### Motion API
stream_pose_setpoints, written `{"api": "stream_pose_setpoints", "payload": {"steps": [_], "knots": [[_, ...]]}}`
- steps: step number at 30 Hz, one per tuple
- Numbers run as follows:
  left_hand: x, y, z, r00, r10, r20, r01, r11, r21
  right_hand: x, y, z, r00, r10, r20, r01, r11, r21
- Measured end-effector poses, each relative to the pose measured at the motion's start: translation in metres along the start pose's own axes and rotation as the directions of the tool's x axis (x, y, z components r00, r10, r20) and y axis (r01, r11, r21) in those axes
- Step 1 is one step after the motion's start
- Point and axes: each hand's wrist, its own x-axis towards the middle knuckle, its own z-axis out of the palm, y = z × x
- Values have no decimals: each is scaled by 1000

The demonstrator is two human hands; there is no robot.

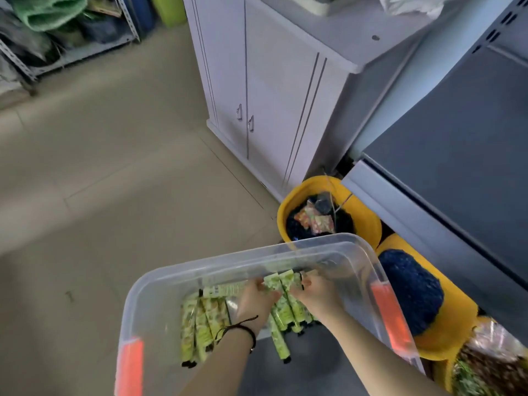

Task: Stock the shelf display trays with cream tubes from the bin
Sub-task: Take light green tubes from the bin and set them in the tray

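Observation:
A clear plastic bin (354,252) with orange latches stands on the floor below me. Several green cream tubes (200,324) with black caps lie in it. Both my hands are inside the bin. My left hand (255,298), a black cord round its wrist, and my right hand (314,292) together grip a small bunch of tubes (281,281) that stands up between them. More tubes (280,338) lie under my wrists. No shelf display tray is in view.
A white cabinet (271,90) stands ahead. A grey shelf unit (457,155) rises at right, with yellow baskets (368,221) of packets at its foot. Metal racking (57,47) with bags fills the far left. Beige tiled floor (114,167) spreads to the left.

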Motion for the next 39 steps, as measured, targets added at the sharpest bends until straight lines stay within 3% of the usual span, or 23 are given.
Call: {"api": "stream_pose_setpoints", "payload": {"steps": [5,8,14,23,26,32,39], "knots": [[19,-11,25,991,29,-127,-16,995,103,5,9,23,999,30,-44,-31,999,-29],[21,-10,28,988,13,-156,-4,998,58,1,-2,21,999,40,-32,-41,999,-18],[1,-3,12,992,111,-60,-106,990,90,-21,-12,9,1000,10,26,-8,998,-62],[-84,68,-81,929,363,75,-371,910,185,-94,-75,-63,967,-254,3,254,967,-15],[-120,117,-121,875,481,55,-479,844,241,-128,-118,-104,933,-357,-48,357,934,-7],[-211,231,-197,739,655,157,-667,678,307,-207,-216,-200,846,-496,-196,493,867,-65],[-347,370,-260,473,868,152,-876,444,190,-332,-318,-339,670,-573,-472,629,776,-50]]}}
